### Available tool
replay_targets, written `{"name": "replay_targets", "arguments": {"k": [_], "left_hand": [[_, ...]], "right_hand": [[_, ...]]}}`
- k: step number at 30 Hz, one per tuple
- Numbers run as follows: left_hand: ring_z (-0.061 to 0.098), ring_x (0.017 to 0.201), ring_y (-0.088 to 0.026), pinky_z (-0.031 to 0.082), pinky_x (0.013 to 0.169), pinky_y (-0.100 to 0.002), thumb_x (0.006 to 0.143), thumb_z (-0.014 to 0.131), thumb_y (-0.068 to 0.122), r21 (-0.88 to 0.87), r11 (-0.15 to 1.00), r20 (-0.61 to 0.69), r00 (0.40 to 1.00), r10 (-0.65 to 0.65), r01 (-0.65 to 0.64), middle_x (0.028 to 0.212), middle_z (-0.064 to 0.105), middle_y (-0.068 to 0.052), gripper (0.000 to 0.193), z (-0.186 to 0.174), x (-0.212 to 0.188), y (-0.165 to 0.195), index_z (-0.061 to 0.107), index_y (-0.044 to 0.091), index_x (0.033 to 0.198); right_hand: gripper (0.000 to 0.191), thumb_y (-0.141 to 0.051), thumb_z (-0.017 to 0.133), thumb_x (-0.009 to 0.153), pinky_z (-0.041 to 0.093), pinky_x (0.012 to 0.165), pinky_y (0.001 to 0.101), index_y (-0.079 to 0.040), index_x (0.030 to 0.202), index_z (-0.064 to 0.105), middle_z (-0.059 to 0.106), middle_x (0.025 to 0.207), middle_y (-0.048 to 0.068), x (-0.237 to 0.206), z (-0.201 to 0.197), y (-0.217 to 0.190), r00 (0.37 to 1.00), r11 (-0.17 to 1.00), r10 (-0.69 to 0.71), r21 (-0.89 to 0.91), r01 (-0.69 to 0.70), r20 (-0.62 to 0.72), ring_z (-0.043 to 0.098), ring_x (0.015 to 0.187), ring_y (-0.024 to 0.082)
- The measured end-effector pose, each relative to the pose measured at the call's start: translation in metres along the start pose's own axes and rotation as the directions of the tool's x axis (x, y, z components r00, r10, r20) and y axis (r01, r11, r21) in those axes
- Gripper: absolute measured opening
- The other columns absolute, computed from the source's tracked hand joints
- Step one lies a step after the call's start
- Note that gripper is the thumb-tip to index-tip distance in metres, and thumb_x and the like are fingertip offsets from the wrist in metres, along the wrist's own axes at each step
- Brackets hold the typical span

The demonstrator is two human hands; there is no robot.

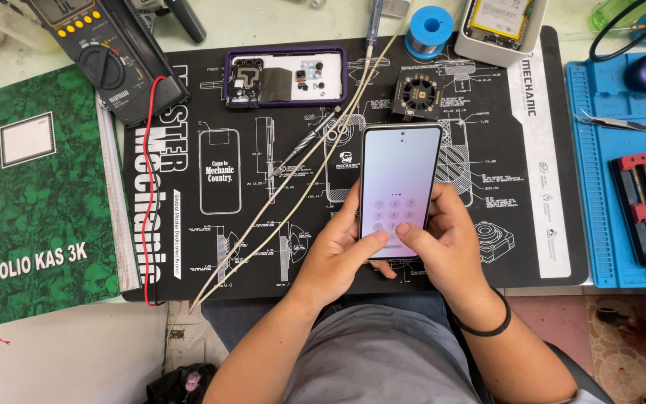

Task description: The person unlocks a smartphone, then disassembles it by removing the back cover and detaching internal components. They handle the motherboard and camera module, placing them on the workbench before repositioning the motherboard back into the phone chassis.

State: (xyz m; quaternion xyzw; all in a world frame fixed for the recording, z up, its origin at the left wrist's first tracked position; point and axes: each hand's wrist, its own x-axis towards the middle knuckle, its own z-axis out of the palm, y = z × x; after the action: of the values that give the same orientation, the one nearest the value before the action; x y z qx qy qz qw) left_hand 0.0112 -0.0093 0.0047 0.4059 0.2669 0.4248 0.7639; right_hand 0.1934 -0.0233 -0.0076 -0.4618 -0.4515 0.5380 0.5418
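Note:
I hold a smartphone (399, 168) upright over the black work mat (263, 194), its lit screen showing a number pad. My left hand (338, 251) grips its lower left edge, with the thumb lying across the bottom of the screen. My right hand (446, 239) cups the lower right edge, its thumb also on the screen's lower part. A black band circles my right wrist.
A phone back shell in a purple case (285, 77) lies at the mat's top. Left are a green ledger (35, 194) and a multimeter (106, 56) with a red lead. A solder spool (428, 28), small black fan (417, 96), white cable, blue mat (600, 194) with tweezers and red clamp surround.

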Motion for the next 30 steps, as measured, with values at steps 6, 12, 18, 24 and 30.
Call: {"name": "replay_targets", "arguments": {"k": [6, 12, 18, 24, 30], "left_hand": [[0.062, 0.12, -0.022, 0.066, 0.075, -0.035, 0.099, 0.053, -0.005, 0.004, 1.0, 0.016, 1.0, -0.018, 0.018, 0.146, 0.053, -0.017, 0.085, -0.003, -0.001, -0.002, 0.01, 0.018, 0.169], [0.063, 0.12, -0.022, 0.066, 0.075, -0.036, 0.099, 0.052, -0.005, -0.001, 1.0, 0.014, 1.0, -0.027, 0.027, 0.146, 0.054, -0.017, 0.084, -0.002, -0.001, -0.002, 0.011, 0.018, 0.169], [0.062, 0.117, -0.022, 0.066, 0.075, -0.036, 0.098, 0.052, -0.006, -0.013, 1.0, 0.017, 1.0, -0.026, 0.026, 0.145, 0.054, -0.017, 0.086, -0.002, -0.001, -0.001, 0.011, 0.018, 0.169], [0.062, 0.119, -0.021, 0.066, 0.075, -0.036, 0.098, 0.052, -0.006, -0.015, 0.999, 0.016, 0.999, -0.033, 0.033, 0.146, 0.053, -0.017, 0.086, -0.001, -0.002, 0.0, 0.011, 0.018, 0.169], [0.063, 0.118, -0.022, 0.065, 0.074, -0.036, 0.099, 0.052, -0.006, -0.04, 0.999, 0.014, 1.0, -0.028, 0.029, 0.146, 0.054, -0.017, 0.085, -0.002, -0.001, 0.0, 0.01, 0.018, 0.169]], "right_hand": [[0.034, -0.002, 0.071, 0.091, 0.054, 0.087, 0.0281, -0.002, 0.12, 0.053, 0.067, 0.109, 0.007, 0.003, 0.008, 0.0, 0.995, 0.994, 0.013, -0.104, -0.024, -0.103, 0.065, 0.099, 0.012], [0.033, -0.002, 0.071, 0.091, 0.054, 0.085, 0.0279, -0.002, 0.119, 0.054, 0.067, 0.108, 0.007, 0.002, 0.008, -0.001, 0.994, 0.992, 0.015, -0.12, -0.028, -0.108, 0.065, 0.098, 0.012], [0.033, -0.001, 0.069, 0.092, 0.053, 0.092, 0.0282, -0.002, 0.121, 0.054, 0.066, 0.111, 0.006, 0.002, 0.005, 0.0, 0.999, 0.999, -0.032, -0.013, 0.032, -0.037, 0.063, 0.103, 0.012], [0.032, -0.001, 0.069, 0.091, 0.053, 0.086, 0.0292, -0.002, 0.119, 0.053, 0.066, 0.108, 0.007, 0.002, 0.005, 0.003, 0.995, 0.996, 0.026, -0.088, -0.035, -0.097, 0.063, 0.098, 0.012], [0.046, 0.003, 0.063, 0.089, 0.051, 0.098, 0.0322, 0.003, 0.133, 0.052, 0.067, 0.119, 0.012, 0.002, -0.006, 0.004, 1.0, 1.0, 0.004, 0.018, -0.005, 0.022, 0.065, 0.11, 0.017]]}}
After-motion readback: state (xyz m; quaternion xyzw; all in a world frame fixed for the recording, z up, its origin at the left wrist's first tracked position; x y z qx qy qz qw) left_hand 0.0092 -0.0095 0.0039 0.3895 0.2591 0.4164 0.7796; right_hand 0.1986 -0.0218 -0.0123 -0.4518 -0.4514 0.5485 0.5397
